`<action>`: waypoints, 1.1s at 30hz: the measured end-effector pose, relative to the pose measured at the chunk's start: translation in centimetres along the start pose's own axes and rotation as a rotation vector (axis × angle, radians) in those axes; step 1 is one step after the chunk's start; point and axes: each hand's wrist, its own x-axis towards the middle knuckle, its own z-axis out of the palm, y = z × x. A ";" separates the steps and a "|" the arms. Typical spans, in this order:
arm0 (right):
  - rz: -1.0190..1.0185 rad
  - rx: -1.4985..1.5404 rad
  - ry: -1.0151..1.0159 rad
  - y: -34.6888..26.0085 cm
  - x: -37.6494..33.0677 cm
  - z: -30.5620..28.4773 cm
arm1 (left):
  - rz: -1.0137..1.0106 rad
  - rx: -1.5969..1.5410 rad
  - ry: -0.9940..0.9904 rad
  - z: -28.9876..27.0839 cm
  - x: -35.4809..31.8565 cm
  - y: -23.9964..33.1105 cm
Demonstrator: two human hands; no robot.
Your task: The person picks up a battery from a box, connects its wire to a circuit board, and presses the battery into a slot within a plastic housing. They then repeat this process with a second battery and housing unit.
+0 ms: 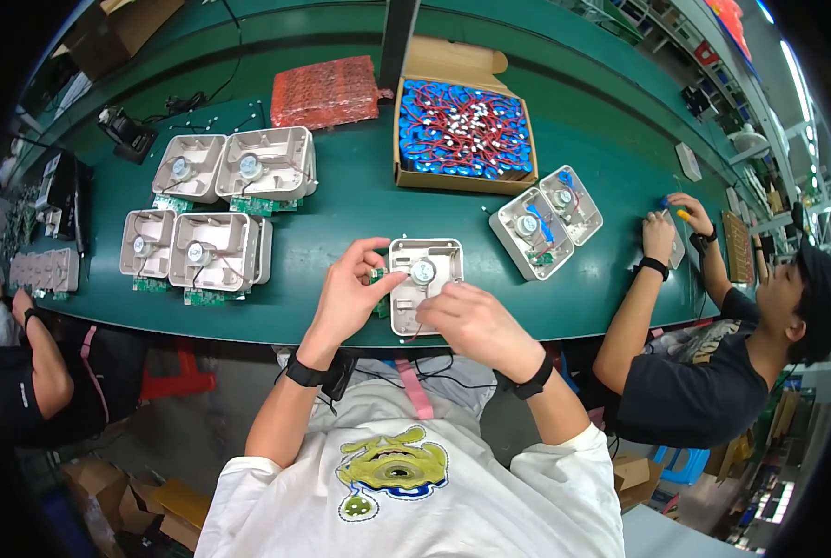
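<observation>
Head view: pale housing part-filled between left hand and right hand

It is lying open on the counter, speaker already sitting inside, circuit board showing beside the left hand, whose thumb and fingertips are spreading apart. Right fingers are covering the near right side; their grip is unclear. Two housings beyond the right hand are containing blue packs; none is showing here, so that part seems left.

Bright, even indoor light through a strongly bowed fisheye.
White ceiling tubes glare at two o'clock; highlights speckle the red bubble wrap at eleven. Shadows are soft. The right hand, off centre toward four, looks slightly blurred; the green table curves, and the rim darkens to black.
</observation>
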 end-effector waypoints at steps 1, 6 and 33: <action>0.058 0.187 0.111 0.2 -0.1 -0.4 | -0.021 -0.058 -0.002 -0.1 -0.2 0.0; 0.340 0.983 0.479 0.4 0.7 -1.4 | -0.062 -0.220 0.000 -0.4 -1.3 -0.4; 0.710 0.904 0.493 -2.0 3.2 -0.9 | -0.079 -0.184 0.106 -0.1 -3.6 0.2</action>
